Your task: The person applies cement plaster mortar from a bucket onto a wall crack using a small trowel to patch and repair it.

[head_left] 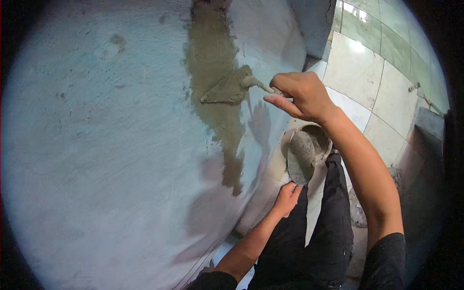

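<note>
My right hand (302, 96) is closed around the handle of a trowel (227, 89). The pointed blade, coated in grey mortar, lies against a strip of wet mortar (210, 46) on the pale blue wall (121, 145). That strip runs down the wall and narrows to a ragged lower end. Lower down, my left hand (288, 198) grips the near edge of a shallow oval dish (300, 169) with mortar in it. The dish is held above a round bucket (325, 140) and partly hides it.
White and greenish tiles (355, 67) cover the area on the right. A small tap-like fitting (414, 87) sticks out at the far right. My legs in black trousers (333, 217) stand close to the bucket. A crumpled bag-like thing (357, 212) lies beside my right leg.
</note>
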Demonstrator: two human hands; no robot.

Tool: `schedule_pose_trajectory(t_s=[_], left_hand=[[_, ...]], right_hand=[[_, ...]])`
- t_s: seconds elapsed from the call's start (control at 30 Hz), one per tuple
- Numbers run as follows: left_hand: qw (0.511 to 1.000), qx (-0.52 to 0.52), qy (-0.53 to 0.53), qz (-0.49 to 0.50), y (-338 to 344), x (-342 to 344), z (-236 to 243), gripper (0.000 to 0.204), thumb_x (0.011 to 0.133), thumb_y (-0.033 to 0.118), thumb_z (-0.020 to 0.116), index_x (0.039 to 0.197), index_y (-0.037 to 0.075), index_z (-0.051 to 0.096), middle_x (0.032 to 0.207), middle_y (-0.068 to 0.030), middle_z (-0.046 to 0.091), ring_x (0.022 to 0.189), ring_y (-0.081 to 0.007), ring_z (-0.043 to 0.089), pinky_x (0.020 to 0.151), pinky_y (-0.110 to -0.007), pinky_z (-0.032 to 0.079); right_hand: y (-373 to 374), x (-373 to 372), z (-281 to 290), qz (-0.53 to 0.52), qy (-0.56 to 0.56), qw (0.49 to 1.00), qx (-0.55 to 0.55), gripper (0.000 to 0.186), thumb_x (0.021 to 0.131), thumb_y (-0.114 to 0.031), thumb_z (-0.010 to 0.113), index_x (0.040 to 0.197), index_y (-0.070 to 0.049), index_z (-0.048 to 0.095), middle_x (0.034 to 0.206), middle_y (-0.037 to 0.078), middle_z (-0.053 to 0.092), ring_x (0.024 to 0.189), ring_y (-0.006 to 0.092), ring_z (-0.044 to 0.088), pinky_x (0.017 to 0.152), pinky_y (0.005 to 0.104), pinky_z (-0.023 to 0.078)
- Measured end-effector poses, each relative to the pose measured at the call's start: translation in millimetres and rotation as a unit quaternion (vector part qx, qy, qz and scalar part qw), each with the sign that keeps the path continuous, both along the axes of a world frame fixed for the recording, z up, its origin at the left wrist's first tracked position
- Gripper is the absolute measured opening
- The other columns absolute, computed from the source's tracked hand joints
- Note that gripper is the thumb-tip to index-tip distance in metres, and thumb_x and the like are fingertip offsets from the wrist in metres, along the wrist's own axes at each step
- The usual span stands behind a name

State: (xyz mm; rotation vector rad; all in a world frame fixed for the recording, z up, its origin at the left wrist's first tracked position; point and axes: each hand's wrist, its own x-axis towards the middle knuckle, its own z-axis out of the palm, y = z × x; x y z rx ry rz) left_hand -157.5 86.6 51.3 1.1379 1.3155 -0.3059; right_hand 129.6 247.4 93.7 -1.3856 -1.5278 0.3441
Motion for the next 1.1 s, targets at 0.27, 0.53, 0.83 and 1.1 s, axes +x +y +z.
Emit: schedule_pose_trajectory(t_s=[0.27,0.53,0.83,1.1], left_hand=[[0.998,0.039,-0.039,0.024,-9,-13,-9,0.027,0.107,0.021,0.057,0.087,0.003,0.059,0.059,-0.0031,0.056,0.044,-0.0123,0.052,0.043,-0.032,0.04],[0.996,0.076,-0.052,0.02,-14,-13,-17,0.029,0.107,0.021,0.058,0.084,0.004,0.059,0.058,-0.0016,0.055,0.048,-0.0099,0.052,0.046,-0.031,0.041],[0.999,0.031,-0.026,0.03,-10,-5,-11,0.025,0.104,0.018,0.059,0.088,-0.001,0.059,0.061,-0.0085,0.056,0.052,-0.017,0.057,0.051,-0.038,0.045],[0.994,0.07,-0.073,0.038,-15,-18,-20,0.023,0.107,0.022,0.055,0.097,0.004,0.063,0.059,-0.0029,0.054,0.032,-0.0131,0.043,0.03,-0.033,0.032]], right_hand=[[38,36,6,-0.016,-0.01,1.0,0.023,0.042,0.1,-0.044,0.065,0.086,-0.007,0.053,0.072,0.018,0.056,0.07,0.0432,0.058,0.06,0.0479,0.044],[26,39,-5,-0.059,0.097,0.994,0.0,0.036,0.099,-0.036,0.068,0.087,-0.004,0.058,0.069,0.018,0.052,0.062,0.0396,0.052,0.058,0.0435,0.043],[28,19,-6,-0.054,0.045,0.998,0.003,0.037,0.099,-0.039,0.067,0.086,-0.005,0.058,0.071,0.018,0.056,0.067,0.0426,0.06,0.059,0.0458,0.046],[14,19,-8,-0.054,0.163,0.985,0.005,0.035,0.099,-0.031,0.068,0.084,-0.003,0.055,0.068,0.019,0.05,0.058,0.0345,0.048,0.056,0.0411,0.043]])
